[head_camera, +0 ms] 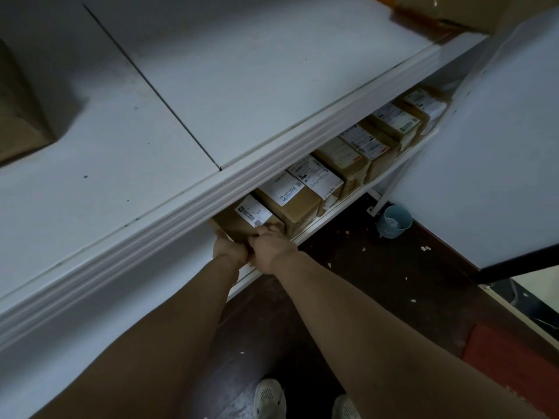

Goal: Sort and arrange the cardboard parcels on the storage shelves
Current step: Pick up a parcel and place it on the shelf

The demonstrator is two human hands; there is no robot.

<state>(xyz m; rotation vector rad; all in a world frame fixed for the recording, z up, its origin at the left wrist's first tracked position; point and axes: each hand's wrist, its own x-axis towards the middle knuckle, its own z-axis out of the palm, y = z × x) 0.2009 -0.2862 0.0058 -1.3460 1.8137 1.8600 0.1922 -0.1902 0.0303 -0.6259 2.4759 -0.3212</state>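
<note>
Step in hand, likely: seating brown cardboard parcel (239, 223), white label marked 3, at near left end of lower white shelf (341, 204); could equally be pulling it out, cannot tell.

Left hand (228, 248) holds parcel's near left corner, fingertips hidden. Right hand (272, 249) curled over its near edge. The 2 hands touch.

Parcel sits just left of row of labelled brown parcels (302, 195) running far right, all under upper white shelf (181, 101).

Next move calls for: square parcel flush against neighbour, label up, front edges aligned; low overhang leaves little room for knuckles.
</note>
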